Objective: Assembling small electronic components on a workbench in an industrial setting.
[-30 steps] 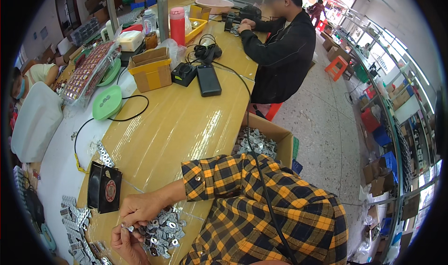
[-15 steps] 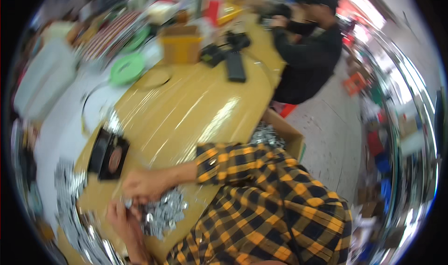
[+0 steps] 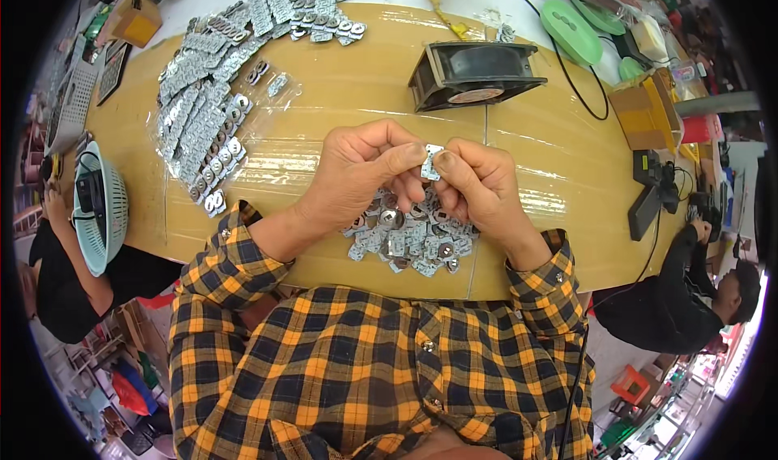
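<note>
Between my fingertips, in front of my chest, is a small speckled silver-grey metal plate (image 3: 431,162). My left hand (image 3: 356,176) pinches its left side with thumb and forefinger. The thumb and fingers of my right hand (image 3: 485,186) close on its right side. Just below both hands lies a loose pile of similar metal parts (image 3: 417,245), some with round discs on them. At the far left of the table, many more such parts stand in overlapping rows (image 3: 194,119).
A black box-shaped fan (image 3: 478,71) stands on the brown-covered table (image 3: 324,79) beyond my hands. Green plastic lids (image 3: 570,30) and a yellow-brown box (image 3: 644,111) are at the far right. A pale basket (image 3: 101,209) sits at the left edge. One person works on each side.
My view has swung left and steadied, so the rows of parts and the person at left now show. The small plate is now plainly visible between my hands; earlier it was blurred or hidden.
</note>
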Motion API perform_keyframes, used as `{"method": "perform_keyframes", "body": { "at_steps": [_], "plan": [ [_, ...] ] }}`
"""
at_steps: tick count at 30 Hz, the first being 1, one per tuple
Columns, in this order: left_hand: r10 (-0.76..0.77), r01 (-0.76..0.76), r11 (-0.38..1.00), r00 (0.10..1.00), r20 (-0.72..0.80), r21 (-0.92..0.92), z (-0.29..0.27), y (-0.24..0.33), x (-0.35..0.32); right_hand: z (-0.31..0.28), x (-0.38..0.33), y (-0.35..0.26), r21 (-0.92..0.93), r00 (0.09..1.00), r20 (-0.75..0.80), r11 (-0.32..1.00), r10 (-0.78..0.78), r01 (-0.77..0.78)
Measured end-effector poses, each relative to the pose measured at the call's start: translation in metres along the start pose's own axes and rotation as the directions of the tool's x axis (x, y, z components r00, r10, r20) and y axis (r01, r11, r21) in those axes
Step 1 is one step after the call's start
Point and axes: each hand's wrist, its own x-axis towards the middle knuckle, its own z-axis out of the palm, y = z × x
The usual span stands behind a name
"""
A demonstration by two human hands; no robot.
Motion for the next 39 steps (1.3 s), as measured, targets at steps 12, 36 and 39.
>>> {"method": "perform_keyframes", "body": {
  "at_steps": [12,36,39],
  "plan": [
    [0.048,-0.045,0.994,0.998,-0.031,0.097,0.003,-0.003,0.006,-0.013,0.008,0.013,0.191,0.998,-0.014,0.98,0.055,-0.052],
    [0.734,-0.659,0.213,0.596,0.327,0.722,0.008,-0.029,0.008,-0.02,-0.011,0.007,-0.161,0.982,-0.186,0.985,0.033,-0.064],
    [0.681,-0.691,0.066,0.558,0.474,0.72,0.006,-0.029,-0.004,-0.019,-0.011,0.009,-0.276,0.987,-0.154,0.961,-0.038,-0.006]
  ]
}}
